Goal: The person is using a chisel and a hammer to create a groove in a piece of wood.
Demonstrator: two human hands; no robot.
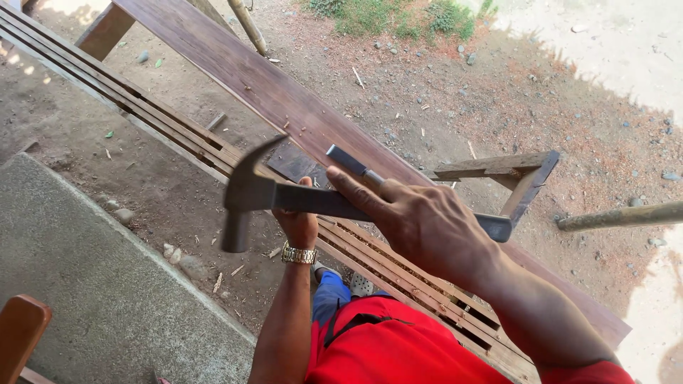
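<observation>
My right hand [427,224] is closed around the dark handle of a claw hammer [249,193]. The hammer lies level, with its head to the left and its claw pointing up. My left hand [299,222], with a gold watch [299,254] on its wrist, sits just behind the hammer handle against the slatted wooden frame [398,267]. The handle hides its fingers. A short grey metal bar [348,162] sticks out up and left from behind my right hand. What holds the bar is hidden.
A long dark plank [270,92] runs diagonally beside the slats. A small wooden bracket [498,167] and a pole [619,215] lie at right on pebbly dirt. A concrete slab [92,270] and a brown wooden piece [20,331] are at left.
</observation>
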